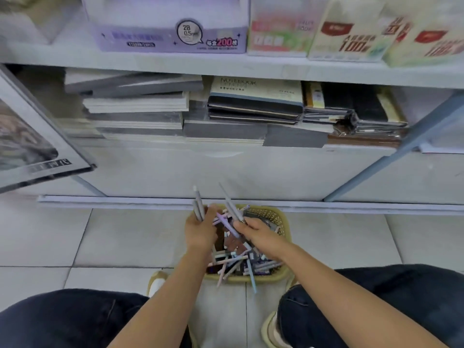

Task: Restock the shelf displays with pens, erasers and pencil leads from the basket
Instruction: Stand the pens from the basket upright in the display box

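Observation:
A yellow woven basket (275, 215) stands on the floor tiles between my knees, filled with several pastel pens, small dark packets and erasers. Over its far left corner my left hand (200, 228) grips a small bunch of grey pens (197, 204) that point up toward the shelf. My right hand (256, 232) is above the basket's middle and pinches a grey pen (231, 204), also pointing up. A lilac pen (227, 223) lies between the two hands.
The shelf unit stands directly ahead. Its lower bay holds stacked notebooks (256, 94); the upper board carries a purple pencil-lead box (173, 28) and cream cartons (349, 33). A framed board (30, 136) leans at left. My knees and shoes flank the basket.

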### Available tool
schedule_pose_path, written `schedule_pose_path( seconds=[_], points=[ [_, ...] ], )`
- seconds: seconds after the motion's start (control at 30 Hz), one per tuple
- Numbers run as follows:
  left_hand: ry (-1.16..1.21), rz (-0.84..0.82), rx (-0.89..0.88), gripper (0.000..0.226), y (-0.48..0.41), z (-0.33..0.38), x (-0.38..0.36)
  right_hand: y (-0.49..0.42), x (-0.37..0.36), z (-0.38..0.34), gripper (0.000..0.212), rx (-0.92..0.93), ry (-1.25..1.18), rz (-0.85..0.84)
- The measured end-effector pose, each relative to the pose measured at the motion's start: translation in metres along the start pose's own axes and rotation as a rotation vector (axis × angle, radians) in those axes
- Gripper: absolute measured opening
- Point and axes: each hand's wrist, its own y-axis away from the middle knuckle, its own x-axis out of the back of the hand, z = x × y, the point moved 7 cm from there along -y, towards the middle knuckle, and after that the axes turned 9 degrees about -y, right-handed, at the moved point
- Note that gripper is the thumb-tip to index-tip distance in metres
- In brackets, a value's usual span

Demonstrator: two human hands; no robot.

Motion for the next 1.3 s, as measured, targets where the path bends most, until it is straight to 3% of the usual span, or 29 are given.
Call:
schedule_pose_path(
  seconds=[0.13, 0.33, 0.47, 0.57, 0.73, 0.93, 1.07, 1.3],
  points=[
    [0.057, 0.02, -0.108, 0.022, 0.029, 0.029, 0.011, 0.035, -0.018, -0.009, 0.022, 0.035, -0.135, -0.097],
    [-0.042, -0.182, -0.147, 0.031, 0.08, 0.048, -0.002, 0.067, -0.035, -0.048, 0.024, 0.146, -0.192, -0.077],
    [0.13, -0.219, -0.227, 0.03, 0.109, 0.073, 0.006, 0.089, -0.039, -0.076, 0.029, 0.163, -0.198, -0.101],
    [0.218, -0.153, -0.295, 0.028, 0.121, 0.095, 0.016, 0.107, -0.039, -0.096, 0.025, 0.18, -0.162, -0.104],
    [0.137, 0.018, -0.433, 0.028, 0.129, 0.129, 0.039, 0.131, -0.027, -0.113, 0.025, 0.198, 0.046, -0.039],
    [-0.084, -0.029, -0.497, 0.031, 0.139, 0.157, 0.05, 0.149, 0.0, -0.142, 0.015, 0.163, 0.216, 0.054],
    [-0.157, -0.066, -0.443, 0.018, 0.149, 0.168, 0.052, 0.163, 0.005, -0.176, 0.018, 0.282, 0.251, 0.082],
    [-0.18, -0.128, -0.417, 0.029, 0.164, 0.185, 0.055, 0.185, 0.0, -0.232, 0.014, 0.472, 0.249, 0.1]
  ],
)
